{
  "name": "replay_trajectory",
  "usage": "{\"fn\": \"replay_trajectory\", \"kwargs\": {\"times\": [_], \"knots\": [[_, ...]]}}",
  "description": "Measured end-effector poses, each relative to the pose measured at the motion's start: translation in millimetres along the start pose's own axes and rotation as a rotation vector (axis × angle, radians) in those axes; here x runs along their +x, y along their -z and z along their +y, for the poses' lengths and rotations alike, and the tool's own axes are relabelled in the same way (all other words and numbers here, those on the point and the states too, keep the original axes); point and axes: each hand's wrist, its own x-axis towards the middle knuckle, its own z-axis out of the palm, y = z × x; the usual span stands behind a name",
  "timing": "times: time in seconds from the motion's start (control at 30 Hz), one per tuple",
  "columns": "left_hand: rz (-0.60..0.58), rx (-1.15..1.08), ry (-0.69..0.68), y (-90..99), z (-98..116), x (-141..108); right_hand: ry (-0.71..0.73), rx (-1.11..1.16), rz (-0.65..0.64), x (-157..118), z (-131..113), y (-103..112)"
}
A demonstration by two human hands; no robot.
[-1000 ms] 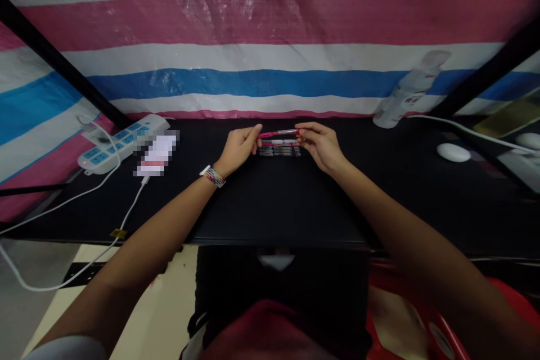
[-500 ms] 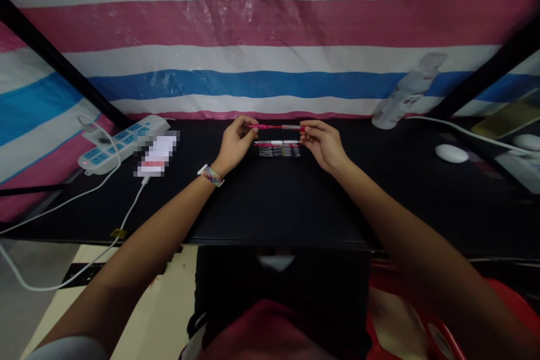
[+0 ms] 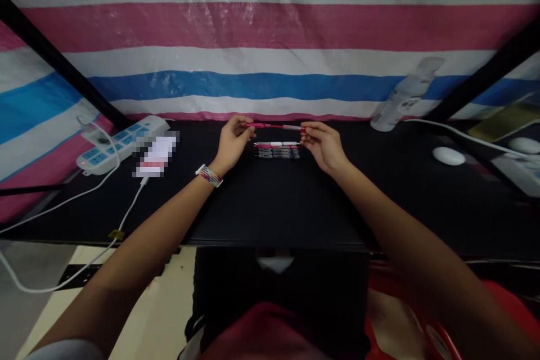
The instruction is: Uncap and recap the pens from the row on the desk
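Note:
A red pen [image 3: 276,126] lies crosswise between my two hands, near the back of the black table [image 3: 278,202]. My left hand [image 3: 234,138] pinches its left end, and my right hand [image 3: 323,143] pinches the right end, where a red cap-like piece shows at the fingertips. Just in front of it, several pens [image 3: 277,151] lie side by side in a row on the table. The one at the back of the row is white, the one after it reddish, the others dark or clear. A multicoloured woven band is around my left wrist.
To the left are a white power strip [image 3: 122,143] and a blurred-out phone [image 3: 157,156] on a white cable. At the right stand a clear bottle [image 3: 399,101] and a white mouse [image 3: 449,156]. A striped plastic sheet [image 3: 270,28] hangs behind the table.
Both hands keep hold of the red pen. My left hand has shifted very slightly left, baring a little more of the pen; the view has tilted slightly.

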Motion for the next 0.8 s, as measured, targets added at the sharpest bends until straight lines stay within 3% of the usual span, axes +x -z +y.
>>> {"fn": "replay_trajectory", "kwargs": {"times": [0.23, 0.8], "knots": [[0.025, 0.022, 0.019, 3.9, -8.1, 4.2, -0.014, 0.093, 0.019, -1.0, -1.5, -1.5], [0.091, -0.122, 0.108, -1.0, 8.6, 2.3, -0.021, 0.143, 0.043, 0.5, 3.0, 0.6]]}}
